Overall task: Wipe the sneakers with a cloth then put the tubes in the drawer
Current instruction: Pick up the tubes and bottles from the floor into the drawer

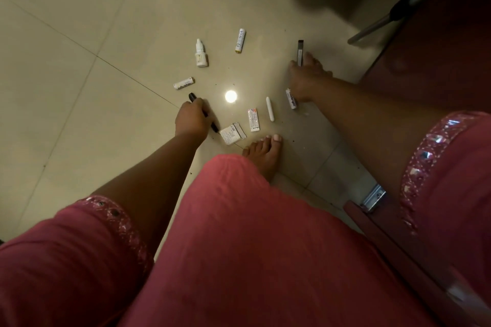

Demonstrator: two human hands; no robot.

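Several small tubes lie scattered on the tiled floor (79, 87). My left hand (191, 121) grips a black tube (214, 127) whose two ends stick out of the fist. My right hand (300, 82) pinches a slim dark tube (300, 50) that points away from me. A white lettered tube (292, 100) pokes out below that palm; whether it is held I cannot tell. Loose on the floor are a white tube (240, 41), another white tube (183, 83), a white dropper bottle (201, 53) and a thin white stick (270, 109). No sneakers or cloth are in view.
A small sachet (253, 119) and a flattened white box (233, 133) lie by my bare foot (263, 154). Dark red furniture (438, 48) with a metal bracket (372, 198) stands on the right. Metal chair legs (393, 10) cross the top right. A lamp's reflection (230, 95) shines on the tiles.
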